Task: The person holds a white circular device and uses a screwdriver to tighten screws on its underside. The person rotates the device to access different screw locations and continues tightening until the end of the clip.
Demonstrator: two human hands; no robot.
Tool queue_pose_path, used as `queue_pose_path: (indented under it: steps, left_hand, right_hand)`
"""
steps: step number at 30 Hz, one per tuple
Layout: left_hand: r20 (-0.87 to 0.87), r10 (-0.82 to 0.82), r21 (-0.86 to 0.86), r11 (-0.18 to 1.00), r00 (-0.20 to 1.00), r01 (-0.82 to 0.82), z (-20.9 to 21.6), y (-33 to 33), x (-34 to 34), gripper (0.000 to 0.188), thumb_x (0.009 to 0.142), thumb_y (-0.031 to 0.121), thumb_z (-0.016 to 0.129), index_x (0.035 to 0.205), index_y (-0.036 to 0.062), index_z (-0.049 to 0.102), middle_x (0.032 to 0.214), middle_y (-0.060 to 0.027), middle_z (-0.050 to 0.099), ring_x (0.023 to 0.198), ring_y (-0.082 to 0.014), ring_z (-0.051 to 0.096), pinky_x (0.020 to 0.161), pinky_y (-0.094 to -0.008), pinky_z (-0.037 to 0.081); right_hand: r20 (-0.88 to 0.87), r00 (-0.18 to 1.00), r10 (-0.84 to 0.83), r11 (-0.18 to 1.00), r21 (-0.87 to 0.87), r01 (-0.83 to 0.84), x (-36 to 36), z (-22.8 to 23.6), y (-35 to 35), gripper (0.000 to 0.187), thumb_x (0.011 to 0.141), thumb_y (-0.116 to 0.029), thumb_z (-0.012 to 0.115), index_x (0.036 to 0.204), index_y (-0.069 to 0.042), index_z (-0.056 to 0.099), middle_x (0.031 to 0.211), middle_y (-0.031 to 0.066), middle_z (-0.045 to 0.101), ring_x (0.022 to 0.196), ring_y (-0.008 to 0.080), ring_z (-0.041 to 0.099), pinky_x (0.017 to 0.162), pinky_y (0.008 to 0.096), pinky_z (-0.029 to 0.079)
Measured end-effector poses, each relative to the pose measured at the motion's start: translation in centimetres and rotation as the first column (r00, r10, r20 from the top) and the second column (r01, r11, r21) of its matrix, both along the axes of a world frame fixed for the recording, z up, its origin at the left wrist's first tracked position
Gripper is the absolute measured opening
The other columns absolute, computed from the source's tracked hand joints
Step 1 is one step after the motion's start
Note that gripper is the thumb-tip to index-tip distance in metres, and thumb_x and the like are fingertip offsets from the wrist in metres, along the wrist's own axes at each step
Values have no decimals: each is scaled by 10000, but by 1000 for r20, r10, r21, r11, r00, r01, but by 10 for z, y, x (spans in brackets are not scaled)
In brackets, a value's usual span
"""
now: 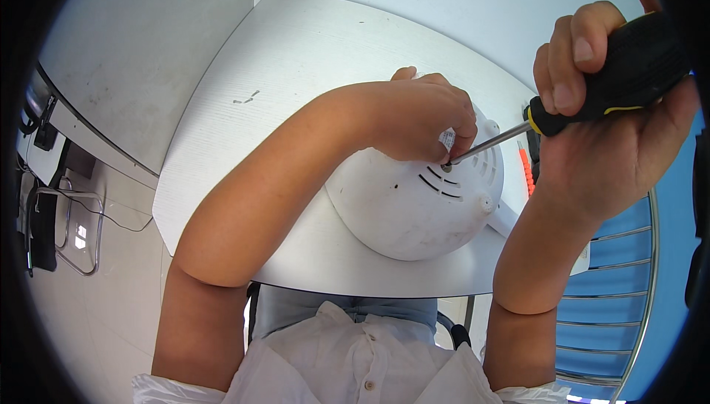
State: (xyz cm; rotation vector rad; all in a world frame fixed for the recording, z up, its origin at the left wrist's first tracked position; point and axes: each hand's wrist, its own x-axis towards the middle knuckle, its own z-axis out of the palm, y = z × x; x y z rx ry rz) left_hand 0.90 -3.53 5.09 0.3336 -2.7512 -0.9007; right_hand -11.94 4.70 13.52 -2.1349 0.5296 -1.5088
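Note:
A white, rounded appliance housing (414,215) with vent slots and small round feet rests on the table, its vented side facing up. My right hand (614,145) is wrapped round the black and yellow handle of a screwdriver (494,142), which slants down to the left. The metal tip reaches a small hole beside the slots. Bent over the housing, my left hand (421,119) has its fingers pinched together right at that tip. Whatever lies between those fingertips is hidden. A printed label shows partly beside the left fingers.
The white table (310,56) carries a few dark marks at its left. Beyond the housing, partly behind my right arm, lies an orange-red ridged strip (526,171) near a black object. At right stands a metal-railed rack (614,297); at far left, a metal-legged chair (96,234) and a cable.

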Motion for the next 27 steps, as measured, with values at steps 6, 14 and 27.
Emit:
queue_pose_path:
  steps: [6, 14, 27]
  left_hand:
    - [-9, -12, -23, 1000, 1000, 12, -5, -1, -1, 58, 756, 69, 666, 806, 99, 663, 1226, -55, 573, 1261, -225, 431, 1121, -459, 212]
    - [-36, -18, -87, 996, 999, 15, -7, -2, 0, 150, 760, 77, 680, 908, 96, 688, 1178, -67, 587, 1216, -246, 459, 1091, -412, 256]
    - [2, -19, -52, 998, 1000, 19, 0, 2, 3, 99, 770, 58, 673, 855, 108, 662, 1064, -95, 598, 1096, -275, 502, 1110, -454, 234]
  right_hand:
    - [5, 1000, -4, 1000, -3, 4, 2, -1, 0, 527, 989, -454, 255, 1229, -39, 473, 838, 89, 508, 579, 110, 438, 516, 236, 348]
    - [8, 1000, -14, 1000, -7, 14, 4, -4, 1, 541, 989, -466, 255, 1240, -35, 467, 831, 87, 509, 572, 108, 436, 510, 235, 348]
    - [12, 1000, -25, 1000, -14, 25, 6, -8, 1, 565, 989, -484, 255, 1257, -29, 457, 819, 84, 510, 561, 105, 433, 501, 233, 348]
